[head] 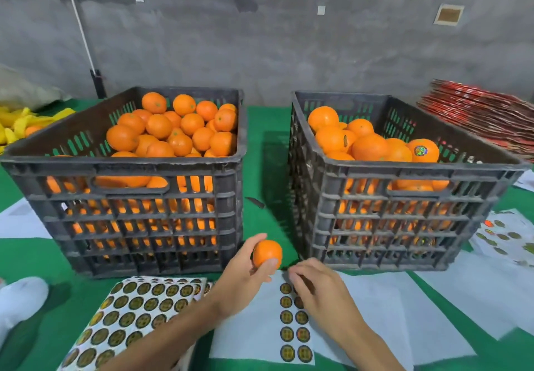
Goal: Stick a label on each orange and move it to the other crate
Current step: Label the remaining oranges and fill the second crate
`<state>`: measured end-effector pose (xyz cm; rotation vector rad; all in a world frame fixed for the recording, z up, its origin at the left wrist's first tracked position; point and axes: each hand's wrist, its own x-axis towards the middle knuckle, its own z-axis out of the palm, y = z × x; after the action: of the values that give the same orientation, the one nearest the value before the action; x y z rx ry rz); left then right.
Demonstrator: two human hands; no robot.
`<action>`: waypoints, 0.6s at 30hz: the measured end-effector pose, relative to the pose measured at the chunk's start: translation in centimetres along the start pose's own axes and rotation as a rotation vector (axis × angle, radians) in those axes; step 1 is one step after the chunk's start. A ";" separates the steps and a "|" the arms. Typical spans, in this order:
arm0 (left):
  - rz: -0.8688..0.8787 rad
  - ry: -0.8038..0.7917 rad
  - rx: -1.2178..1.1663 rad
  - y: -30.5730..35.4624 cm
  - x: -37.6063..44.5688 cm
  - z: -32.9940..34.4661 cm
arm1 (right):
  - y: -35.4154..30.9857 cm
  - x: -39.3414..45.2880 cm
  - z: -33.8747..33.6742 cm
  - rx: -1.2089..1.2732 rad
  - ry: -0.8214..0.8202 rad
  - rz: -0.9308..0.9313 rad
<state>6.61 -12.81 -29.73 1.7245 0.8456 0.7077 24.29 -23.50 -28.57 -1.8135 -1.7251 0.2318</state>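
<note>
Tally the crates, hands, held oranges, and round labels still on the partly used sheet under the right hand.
Black crates: 2, left crate and right crate
Hands: 2, left hand and right hand
Held oranges: 1, orange
Visible labels on partly used sheet: 9
Total: 14

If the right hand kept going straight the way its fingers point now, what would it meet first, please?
The right hand points left and slightly away, fingertips on the sticker sheet. The orange in the left hand probably comes first, though depth is unclear.
</note>
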 end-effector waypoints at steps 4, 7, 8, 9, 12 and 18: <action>0.002 0.011 -0.008 -1.4 -0.1 -0.1 | 0.2 -0.3 0.3 -0.110 -0.173 0.099; 0.014 -0.028 0.040 -1.7 -0.8 -0.1 | -0.1 -0.3 0.4 -0.207 -0.156 0.070; 0.022 -0.033 0.041 -1.7 -0.9 0.0 | -0.2 -0.3 0.5 -0.238 -0.142 0.059; 0.028 -0.037 0.045 -1.8 -1.0 -0.1 | -0.3 -0.4 0.6 -0.266 -0.125 0.048; 0.043 -0.048 0.090 -2.0 -1.1 -0.1 | -0.8 -0.2 1.2 -0.328 -0.028 -0.012; 0.074 -0.043 0.171 -2.3 -1.2 -0.2 | -1.6 -0.1 2.2 -0.412 -0.013 0.044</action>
<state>5.29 -13.23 -31.95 1.9253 0.8355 0.6610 21.75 -23.02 -29.45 -2.1430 -1.8437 -0.1050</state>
